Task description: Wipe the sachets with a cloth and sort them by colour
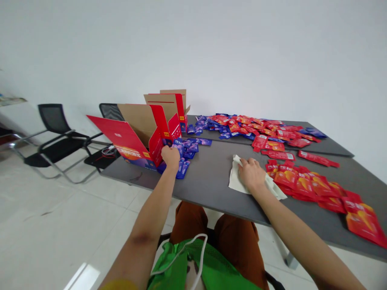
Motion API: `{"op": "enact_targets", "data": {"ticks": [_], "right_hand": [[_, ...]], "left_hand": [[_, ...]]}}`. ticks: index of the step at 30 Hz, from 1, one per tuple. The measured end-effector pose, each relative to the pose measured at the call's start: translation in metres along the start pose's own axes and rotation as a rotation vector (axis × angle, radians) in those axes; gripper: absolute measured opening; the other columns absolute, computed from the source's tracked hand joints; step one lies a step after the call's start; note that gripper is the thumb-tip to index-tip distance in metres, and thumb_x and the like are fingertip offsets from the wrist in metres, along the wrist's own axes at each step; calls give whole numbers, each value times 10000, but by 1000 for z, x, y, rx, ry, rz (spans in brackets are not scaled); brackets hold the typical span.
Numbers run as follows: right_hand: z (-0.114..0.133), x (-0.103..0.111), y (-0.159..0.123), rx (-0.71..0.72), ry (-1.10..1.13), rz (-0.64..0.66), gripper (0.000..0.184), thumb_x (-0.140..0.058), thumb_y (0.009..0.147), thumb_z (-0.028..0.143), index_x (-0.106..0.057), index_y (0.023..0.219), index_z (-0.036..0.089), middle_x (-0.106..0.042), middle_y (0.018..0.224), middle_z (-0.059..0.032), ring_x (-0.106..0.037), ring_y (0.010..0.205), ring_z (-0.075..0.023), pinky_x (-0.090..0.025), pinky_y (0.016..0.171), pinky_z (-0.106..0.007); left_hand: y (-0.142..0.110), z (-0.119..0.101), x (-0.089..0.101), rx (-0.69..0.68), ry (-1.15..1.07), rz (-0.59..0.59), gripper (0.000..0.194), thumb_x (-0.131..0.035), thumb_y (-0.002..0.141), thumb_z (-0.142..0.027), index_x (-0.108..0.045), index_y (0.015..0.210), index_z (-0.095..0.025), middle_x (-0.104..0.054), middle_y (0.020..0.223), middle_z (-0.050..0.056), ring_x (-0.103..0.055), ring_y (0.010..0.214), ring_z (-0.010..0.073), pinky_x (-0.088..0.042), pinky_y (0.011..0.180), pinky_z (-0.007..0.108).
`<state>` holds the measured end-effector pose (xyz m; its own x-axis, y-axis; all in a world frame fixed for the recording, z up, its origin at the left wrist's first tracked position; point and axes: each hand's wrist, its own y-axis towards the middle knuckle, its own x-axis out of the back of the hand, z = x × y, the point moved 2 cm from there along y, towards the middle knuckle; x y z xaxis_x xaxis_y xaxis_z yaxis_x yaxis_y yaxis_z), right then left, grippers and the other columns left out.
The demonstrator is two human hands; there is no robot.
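Observation:
My left hand [171, 156] is closed on a blue pouch [178, 146], just right of the open red carton [133, 139]. Around and beneath that hand lie several more blue pouches [190, 148] on the grey table [208, 173]. My right hand [251, 174] rests on a pale cream cloth [236, 175], its fingers bent over the cloth's upper part. Right of the cloth, red pouches [311, 184] overlap in a row that reaches toward the table's right front edge.
A second open carton [183, 108] stands behind the first. Along the back is a mixed heap of red and blue pouches [248, 125]. A single red pouch [319, 158] lies before it. Black chairs [60, 137] stand on the left by the white wall.

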<state>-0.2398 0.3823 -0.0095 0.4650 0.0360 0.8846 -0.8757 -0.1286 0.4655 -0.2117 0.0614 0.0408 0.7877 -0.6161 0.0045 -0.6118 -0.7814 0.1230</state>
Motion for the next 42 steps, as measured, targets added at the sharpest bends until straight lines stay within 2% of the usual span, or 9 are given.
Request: {"op": "enact_targets", "data": {"ticks": [4,9,13,18,21,28,31,35,42], "right_hand": [[-3,0,1,-35,-5,-6,363,-396,987,372,-624,1209,199,-578,1092,-157,-537,1045,-290,-462,752,-343],[6,2,-6,13,-24,-36,351,-400,989,352,-592,1233,189,-568,1079,-147,-513,1048,-283,-436,775,-338],[14,4,-12,68,-31,-59,317,-416,981,304,-594,1221,199,-566,1048,-132,-507,1025,-277,-421,767,-334],[16,5,-12,96,-12,-47,321,-424,977,299,-593,1229,195,-563,1041,-132,-502,1023,-271,-409,774,-331],[15,4,-11,91,-6,-38,329,-415,981,305,-591,1239,200,-562,1052,-134,-501,1025,-272,-409,769,-332],[16,4,-11,80,2,-42,328,-423,979,309,-591,1243,212,-563,1050,-130,-508,1022,-271,-413,753,-329],[16,5,-11,76,1,-36,328,-448,970,323,-590,1243,211,-560,1054,-128,-509,1023,-268,-415,756,-326],[16,4,-11,72,9,-40,324,-478,957,322,-585,1246,221,-560,1062,-119,-513,1014,-266,-418,758,-325],[16,3,-9,62,2,2,341,-430,978,307,-564,1275,207,-554,1090,-135,-507,1024,-257,-420,767,-315]], "left_hand": [[-4,1,-8,-175,587,-197,246,-518,839,-210,-690,1006,-158,-689,1055,209,-632,1072,355,-486,853,430],[-7,7,-9,-245,922,-138,321,-453,898,-261,-707,1083,-194,-705,1020,180,-667,987,347,-515,794,448],[-7,9,-9,-374,1050,-107,441,-426,912,-220,-585,1322,-179,-631,1251,199,-636,1075,325,-507,856,439],[-6,14,-17,-721,1250,129,398,-418,909,-208,-660,1217,-136,-555,1387,158,-428,1339,334,-340,1083,506],[-7,21,-19,-771,1363,326,342,-452,892,-195,-702,1101,-92,-674,1179,183,-558,1207,300,-282,1117,495],[-5,25,-11,-775,1381,406,518,-509,880,-526,-672,1136,-107,-681,1114,187,-628,1058,335,-485,909,440],[-4,28,-11,-833,1339,443,483,-515,894,-448,-627,1220,-109,-637,1230,177,-581,1159,322,-478,945,425],[-7,36,-11,-861,1298,372,489,-518,894,-375,-594,1269,-71,-544,1362,217,-482,1292,331,-420,1034,446],[-8,24,-9,-925,1148,290,383,-438,878,-190,-706,1145,-132,-549,1391,151,-515,1274,269,-386,1080,381]]}}
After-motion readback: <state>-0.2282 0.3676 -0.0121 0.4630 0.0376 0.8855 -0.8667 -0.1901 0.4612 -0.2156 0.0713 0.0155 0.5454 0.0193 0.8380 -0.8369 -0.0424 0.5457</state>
